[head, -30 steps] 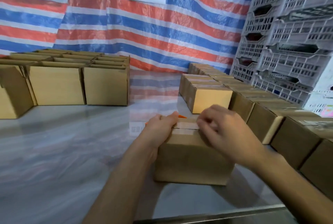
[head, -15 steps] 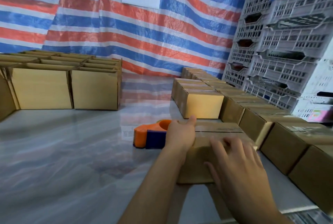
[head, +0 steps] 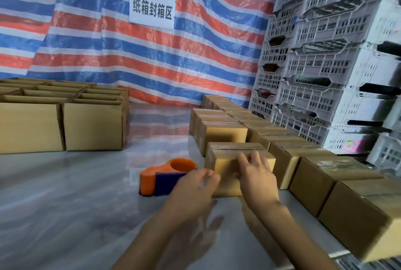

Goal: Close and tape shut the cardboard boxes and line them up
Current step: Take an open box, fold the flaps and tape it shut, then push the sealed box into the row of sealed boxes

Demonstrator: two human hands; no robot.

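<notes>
A small taped cardboard box (head: pixel 235 150) stands on the table at the near end of a short row of closed boxes (head: pixel 223 132). My right hand (head: pixel 255 173) lies flat against its near face with straight fingers. Just left of it, my left hand (head: pixel 195 189) touches the box's near left corner with relaxed fingers. An orange and blue tape dispenser (head: pixel 166 175) lies on the table beside the box, to its left, with no hand on it.
A long row of sealed boxes (head: pixel 325 174) runs along the right side. Open boxes (head: pixel 93 126) stand grouped at the far left. White plastic crates (head: pixel 325 63) are stacked at the right. A striped tarp (head: pixel 152 52) hangs behind the glossy table (head: pixel 65 204).
The box has slid away from me into line behind the short row. My left hand came off its top, and the tape dispenser now shows on the table.
</notes>
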